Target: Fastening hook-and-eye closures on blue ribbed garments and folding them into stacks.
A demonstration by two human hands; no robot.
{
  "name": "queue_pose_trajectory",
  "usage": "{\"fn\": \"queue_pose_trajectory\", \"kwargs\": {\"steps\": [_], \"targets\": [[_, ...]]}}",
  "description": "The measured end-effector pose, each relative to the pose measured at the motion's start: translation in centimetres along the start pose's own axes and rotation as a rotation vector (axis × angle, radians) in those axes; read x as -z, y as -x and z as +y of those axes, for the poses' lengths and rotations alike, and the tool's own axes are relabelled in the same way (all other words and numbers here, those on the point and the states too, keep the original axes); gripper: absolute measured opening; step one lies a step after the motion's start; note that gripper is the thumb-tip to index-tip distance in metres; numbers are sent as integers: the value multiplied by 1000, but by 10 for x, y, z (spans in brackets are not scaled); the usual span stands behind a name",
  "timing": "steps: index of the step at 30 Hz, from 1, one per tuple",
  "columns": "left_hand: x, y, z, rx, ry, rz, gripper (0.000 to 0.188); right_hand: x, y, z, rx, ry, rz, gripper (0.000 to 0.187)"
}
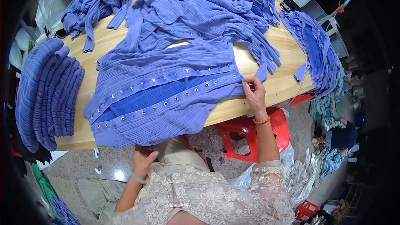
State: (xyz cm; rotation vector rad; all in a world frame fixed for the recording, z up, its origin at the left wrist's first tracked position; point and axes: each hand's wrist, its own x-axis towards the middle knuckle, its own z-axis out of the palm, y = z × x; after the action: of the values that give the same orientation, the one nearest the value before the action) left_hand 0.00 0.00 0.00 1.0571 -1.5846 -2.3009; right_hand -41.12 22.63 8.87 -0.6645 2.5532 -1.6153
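A purple ribbed cardigan [166, 118] lies spread on the table just in front of me, with hook pieces along one front edge and metal eyelets along the other. Its front gapes, showing a darker blue inside. My right hand [255, 93] pinches the cardigan's corner at the right end of the eyelet edge, thumb and fingertips together. Low by my lap, below the table's near edge, is my left hand [143, 160]. Its thumb stands apart from the fingers, which are partly hidden, and I see nothing held in it.
More purple garments [200, 4] heap across the far side of the wooden table [287, 54]. Folded purple garments [50, 96] stack at the left. Others [312, 50] hang over the right edge. A red stool [275, 129] stands below the table; another person [341, 135] is at far right.
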Motion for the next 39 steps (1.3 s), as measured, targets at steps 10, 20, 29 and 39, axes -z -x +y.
{"fn": "queue_pose_trajectory", "kwargs": {"steps": [10, 20, 29, 39], "targets": [[-47, -36, -20, 62, 342, 185, 15, 5, 4, 10, -84, -4, -21, 38], [-45, -15, 1, -136, 507, 152, 24, -41, 128, -44, 416, 156, -458, 3], [-14, -28, -16, 52, 765, 145, 41, -181, 170, 98, 410, 460, -784, 50], [-10, -2, 5, -126, 528, 112, 33, -122, 165, 89, -41, 192, -849, 47]]}}
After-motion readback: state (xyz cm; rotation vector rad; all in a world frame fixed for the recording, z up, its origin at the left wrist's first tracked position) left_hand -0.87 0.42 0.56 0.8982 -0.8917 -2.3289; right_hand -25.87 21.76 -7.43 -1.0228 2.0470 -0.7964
